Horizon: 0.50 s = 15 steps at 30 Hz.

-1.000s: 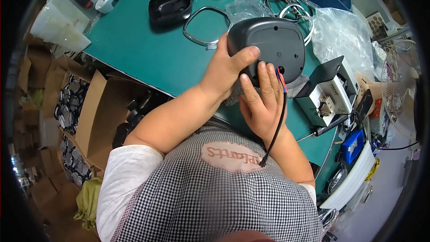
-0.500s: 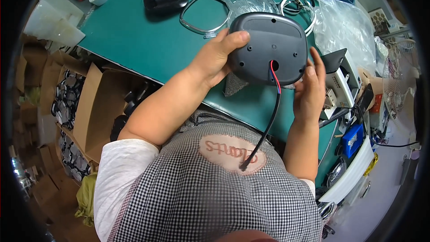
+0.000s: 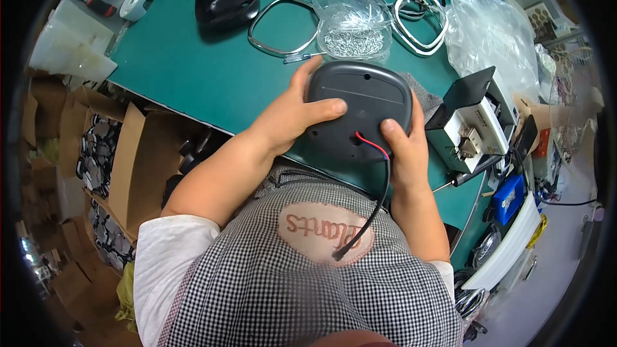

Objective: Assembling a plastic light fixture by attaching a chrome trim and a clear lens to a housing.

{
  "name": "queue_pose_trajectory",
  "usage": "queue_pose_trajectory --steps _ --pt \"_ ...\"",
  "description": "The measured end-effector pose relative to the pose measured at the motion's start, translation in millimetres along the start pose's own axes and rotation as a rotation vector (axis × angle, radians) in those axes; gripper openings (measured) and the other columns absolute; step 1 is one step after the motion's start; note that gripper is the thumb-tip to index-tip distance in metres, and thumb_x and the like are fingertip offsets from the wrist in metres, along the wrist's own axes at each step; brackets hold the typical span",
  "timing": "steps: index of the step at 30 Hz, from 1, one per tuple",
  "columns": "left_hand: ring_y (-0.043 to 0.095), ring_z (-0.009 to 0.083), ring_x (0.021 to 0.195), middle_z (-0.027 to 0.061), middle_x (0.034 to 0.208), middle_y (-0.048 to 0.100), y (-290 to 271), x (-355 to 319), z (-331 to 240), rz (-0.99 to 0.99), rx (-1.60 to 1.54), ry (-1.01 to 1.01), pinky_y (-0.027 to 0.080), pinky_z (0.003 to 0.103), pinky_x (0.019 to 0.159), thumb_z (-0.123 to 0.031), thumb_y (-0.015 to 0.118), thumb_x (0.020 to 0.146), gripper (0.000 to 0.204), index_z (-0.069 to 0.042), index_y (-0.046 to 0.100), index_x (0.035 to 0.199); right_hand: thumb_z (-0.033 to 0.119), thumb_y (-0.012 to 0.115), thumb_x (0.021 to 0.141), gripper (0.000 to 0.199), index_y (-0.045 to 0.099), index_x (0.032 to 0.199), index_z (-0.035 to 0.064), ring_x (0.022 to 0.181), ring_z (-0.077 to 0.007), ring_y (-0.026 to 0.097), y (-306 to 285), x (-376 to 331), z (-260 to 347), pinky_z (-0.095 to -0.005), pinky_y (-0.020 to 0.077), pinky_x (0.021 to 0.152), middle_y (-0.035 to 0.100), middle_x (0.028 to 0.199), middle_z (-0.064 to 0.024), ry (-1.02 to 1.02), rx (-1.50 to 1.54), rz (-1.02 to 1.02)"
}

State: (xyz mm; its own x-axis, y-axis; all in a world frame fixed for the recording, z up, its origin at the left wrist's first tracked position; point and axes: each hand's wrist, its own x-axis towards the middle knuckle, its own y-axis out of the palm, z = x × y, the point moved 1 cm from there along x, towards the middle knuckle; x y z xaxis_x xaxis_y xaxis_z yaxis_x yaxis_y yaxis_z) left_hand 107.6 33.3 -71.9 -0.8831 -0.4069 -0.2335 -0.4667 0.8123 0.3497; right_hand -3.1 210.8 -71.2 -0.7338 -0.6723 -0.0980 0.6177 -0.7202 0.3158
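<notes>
Both hands hold a dark grey rounded plastic housing over the near edge of the table, its flat back with small holes turned up. My left hand grips the left side, thumb on the back. Closed on the right side is my right hand, thumb on the lower right of the back; the fingers of both hands are partly hidden underneath. Red and blue wires come out of a hole in the housing into a black cable, which hangs down in front of my apron.
Beyond the housing stands a clear plastic container of small screws. Chrome-coloured ring frames and a black shell lie at the far left. A white-and-black device stands right, near clear plastic bags. Open cardboard boxes sit lower left.
The housing has moved toward me and slightly left, uncovering the screws behind it. My right hand, its fingers beside the housing before, now grips its right side with the thumb on top.
</notes>
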Motion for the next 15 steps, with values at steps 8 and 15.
queue_pose_trajectory --steps 8,15 --pt "0.060 0.0299 0.116 0.0185 0.130 0.056 -49.2 -21.0 -10.0 -0.045 -0.229 0.076 0.050 0.040 0.100 -0.022 0.070 0.084 0.074 0.001 0.035 0.145 0.013 0.071 0.087 0.060 0.048 0.140 0.0013 0.124 -0.0310 0.054 -8.6 -2.2 -2.2 -0.0405 0.0452 0.101 0.050 0.141 -0.0155 -0.056 -0.061 0.151" --pt "0.060 0.0246 0.118 0.0149 0.129 0.059 -69.6 -18.7 -17.3 -0.187 -0.244 0.167 0.051 0.037 0.100 -0.029 0.072 0.087 0.068 0.000 0.041 0.140 0.023 0.075 0.082 0.048 0.063 0.127 0.0115 0.132 -0.0343 0.048 -24.6 22.2 -24.4 -0.0537 0.0338 0.111 0.051 0.140 -0.0199 -0.551 -1.522 0.120"
